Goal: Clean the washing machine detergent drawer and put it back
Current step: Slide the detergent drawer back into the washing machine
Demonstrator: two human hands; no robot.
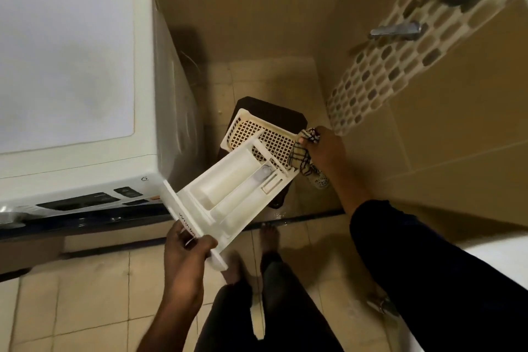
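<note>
The white detergent drawer (228, 183) was held in the air, out of the washing machine (77, 88), just beside the machine's front right corner and above the tiled floor (85, 288). It lay tilted, its open compartments facing up toward the camera, its flat front panel at the lower left and its back end pointing up and to the right. The left hand (185, 251) was closed around that front panel from below, thumb on the lettered face and fingers wrapped behind it, so the drawer reached away from the hand toward the upper right. At the drawer's far end, the right hand (325, 148) was clenched on a checked cloth (303, 160), which hung down from the fist and touched the back right corner of the drawer. The arm behind that hand wore a dark sleeve (428, 266). Beneath the far end of the drawer stood a dark stool (274, 111) with a cream mesh basket (257, 128) lying on top of it; the drawer partly covered both in this view. The person's bare feet (268, 237) and dark trousers showed below the drawer. On the tan wall at the right, a metal tap (397, 30) stuck out from a strip of patterned tiles (385, 77).
</note>
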